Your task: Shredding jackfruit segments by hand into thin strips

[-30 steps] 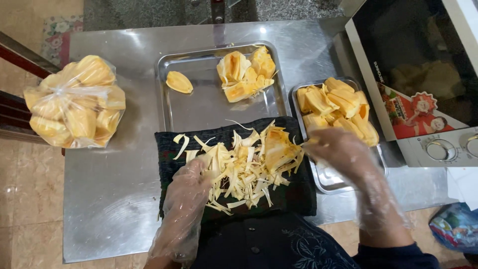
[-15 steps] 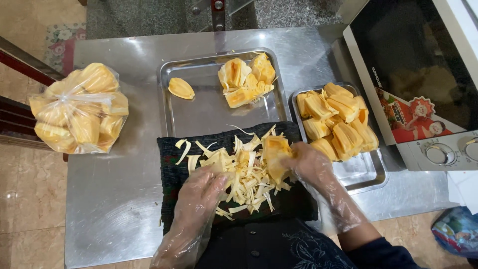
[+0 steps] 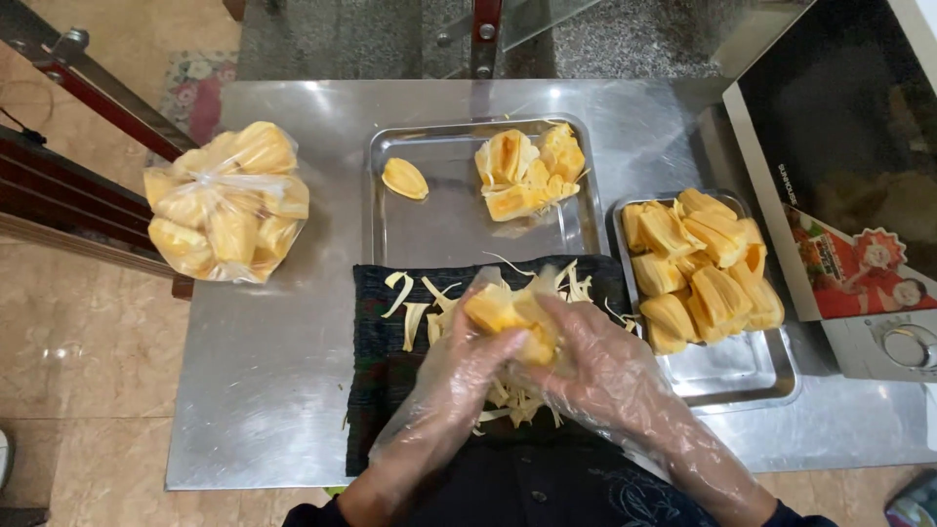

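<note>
Two hands (image 3: pixel 547 366) grip one jackfruit pod (image 3: pixel 508 314).

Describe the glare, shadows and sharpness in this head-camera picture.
Head view: soft glare streaks on the steel table and the empty part of the middle tray; clear gloves shine on the left hand and right hand; shadows faint; the fruit piece reads sharp, no motion blur.

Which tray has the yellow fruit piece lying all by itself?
The middle tray, behind the dark cloth. One lone fruit piece lies at its left, apart from its pile. The right tray holds only a heap.
</note>
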